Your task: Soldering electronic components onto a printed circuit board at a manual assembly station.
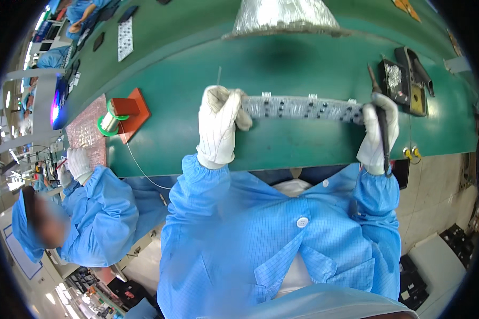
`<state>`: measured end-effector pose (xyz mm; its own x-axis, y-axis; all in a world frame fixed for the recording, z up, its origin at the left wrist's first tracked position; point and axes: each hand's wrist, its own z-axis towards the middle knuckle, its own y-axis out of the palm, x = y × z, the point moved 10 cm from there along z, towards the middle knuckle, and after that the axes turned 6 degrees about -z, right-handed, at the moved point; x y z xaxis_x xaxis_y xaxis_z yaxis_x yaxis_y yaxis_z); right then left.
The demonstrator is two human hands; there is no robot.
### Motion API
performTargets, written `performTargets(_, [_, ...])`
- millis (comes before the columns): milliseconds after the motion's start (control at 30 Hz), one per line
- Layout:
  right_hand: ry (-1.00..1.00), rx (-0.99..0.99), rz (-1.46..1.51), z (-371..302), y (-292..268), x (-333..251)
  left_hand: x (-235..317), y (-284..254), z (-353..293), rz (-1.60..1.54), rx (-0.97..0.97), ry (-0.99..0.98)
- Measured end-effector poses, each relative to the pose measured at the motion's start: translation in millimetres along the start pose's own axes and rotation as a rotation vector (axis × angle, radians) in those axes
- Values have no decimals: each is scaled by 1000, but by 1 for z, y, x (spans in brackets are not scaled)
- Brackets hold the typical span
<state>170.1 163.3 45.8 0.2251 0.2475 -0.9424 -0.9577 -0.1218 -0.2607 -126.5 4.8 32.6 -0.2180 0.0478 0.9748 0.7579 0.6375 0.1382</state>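
Observation:
A long, narrow circuit board (303, 108) with small dark components and white connectors along its far edge is held between my two gloved hands, above the green bench. My left hand (218, 125) is closed on its left end, fingers curled. A thin piece of wire (220, 75) sticks up beyond that hand. My right hand (380, 127) is closed around a soldering iron (375, 82), its tip pointing away from me, and also grips the board's right end. Both hands wear white gloves, which hide the board's ends.
Left of me, a solder spool (110, 121) sits on a red stand (137, 112), beside bubble wrap (89, 133) and a co-worker's gloved hand (80, 164). An iron holder (414, 69) and black tray (394, 80) stand right. A foil-covered hood (285, 16) is at the far side.

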Motion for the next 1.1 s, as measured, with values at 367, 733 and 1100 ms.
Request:
performTargets(367, [-62, -222, -228, -3, 27, -5, 60, -67, -24, 381, 85, -51])
performTargets(733, [-176, -182, -323, -6, 27, -15, 101, -141, 66, 161, 476, 378])
performTargets(1100, [-262, -72, -354, 15, -1, -50, 64, -87, 173, 663, 656, 455])
